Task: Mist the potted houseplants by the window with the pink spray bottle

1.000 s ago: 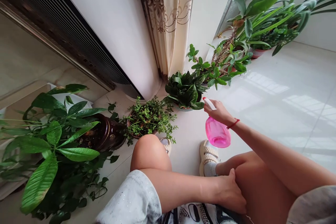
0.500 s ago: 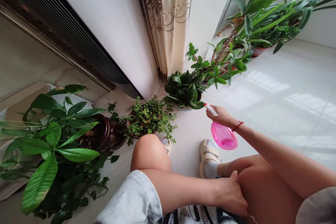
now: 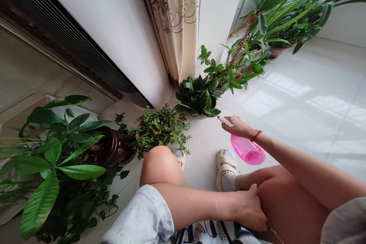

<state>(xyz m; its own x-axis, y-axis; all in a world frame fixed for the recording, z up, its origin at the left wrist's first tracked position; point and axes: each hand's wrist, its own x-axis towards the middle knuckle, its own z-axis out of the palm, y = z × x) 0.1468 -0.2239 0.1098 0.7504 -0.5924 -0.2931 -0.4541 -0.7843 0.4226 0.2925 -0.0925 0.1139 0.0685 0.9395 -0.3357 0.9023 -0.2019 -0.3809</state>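
My right hand (image 3: 237, 126) is closed around a spray bottle (image 3: 249, 151) with a clear pink body and a white trigger head tipped in red. The bottle is tilted, and its nozzle points at a dark-leaved potted plant (image 3: 198, 95) a short way off. Across my lap, my left hand (image 3: 252, 209) rests on my right leg near the knee, thumb out and no object in it; its fingertips are partly hidden. In front of my left knee grows a small-leaved bushy plant (image 3: 161, 127) in a round brown pot.
To the left, a broad-leaved plant (image 3: 54, 160) spreads near a dark glazed pot (image 3: 118, 145). A tall white appliance (image 3: 114, 26) and a patterned curtain (image 3: 178, 19) stand behind. More potted plants (image 3: 274, 19) line the wall at right, above the shiny tiled floor (image 3: 314, 122).
My right hand has drawn slightly left and the spray bottle has tilted more, its body swinging right. The whole view has shifted a little; my left hand stays on my leg.
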